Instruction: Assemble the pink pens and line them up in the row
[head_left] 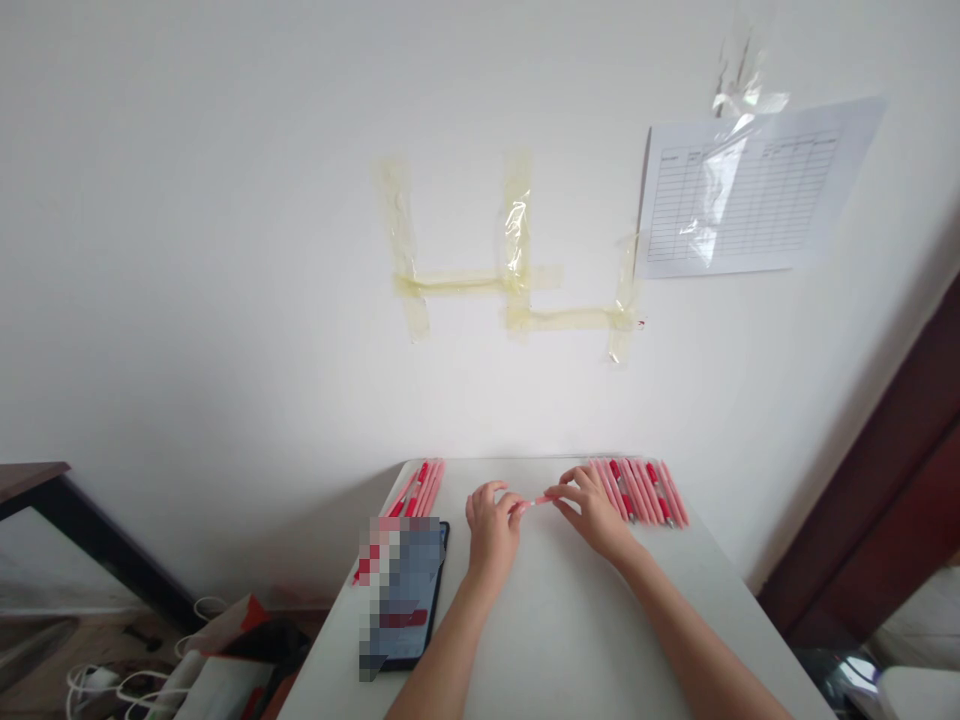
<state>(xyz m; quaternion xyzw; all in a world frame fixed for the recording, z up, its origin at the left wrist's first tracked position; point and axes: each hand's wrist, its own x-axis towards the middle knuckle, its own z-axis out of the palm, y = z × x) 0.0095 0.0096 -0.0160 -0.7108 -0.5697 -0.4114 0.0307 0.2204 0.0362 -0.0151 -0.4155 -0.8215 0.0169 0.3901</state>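
A pink pen [541,499] is held level between my two hands above the white table [555,620]. My left hand [493,530] pinches its left end between thumb and fingers. Its right end sits in the fingertips of my right hand [596,512]. A pale section shows in the middle of the pen, and I cannot tell whether its parts are joined. Just right of my right hand lies a row of pink and red pens [646,490]. Several more pens [427,487] lie at the table's far left corner.
A smartphone [412,630], partly blurred out, lies by the left table edge. The white wall [262,250] behind carries yellowed tape strips [517,230] and a taped printed sheet [742,195]. White cables [112,685] and boxes are on the floor at left.
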